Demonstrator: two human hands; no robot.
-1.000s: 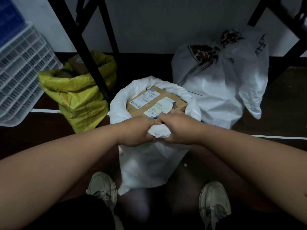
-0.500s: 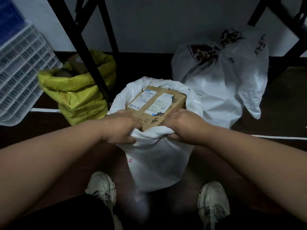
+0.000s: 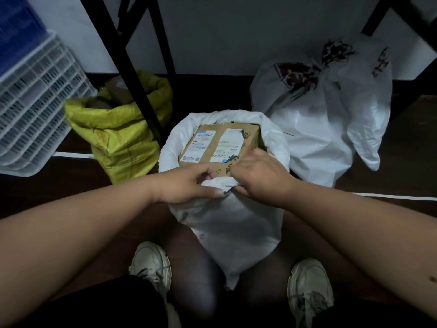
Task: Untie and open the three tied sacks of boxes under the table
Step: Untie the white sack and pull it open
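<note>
We look down at a dark brown floor (image 3: 402, 138) crossed by a thin white line (image 3: 392, 196). Standing on it: an open yellow sack (image 3: 123, 147) at left, an open white sack (image 3: 234, 223) in the middle showing a labelled cardboard box (image 3: 220, 143), and a knotted white sack (image 3: 319, 124) at right. A white lattice crate (image 3: 30, 110) rests far left. Black table legs (image 3: 134, 74) meet the floor behind. Two white shoes (image 3: 151, 263) are planted nearest us.

Head-worn camera looks steeply down, close over the floor (image 3: 71, 185) beneath the table.
</note>
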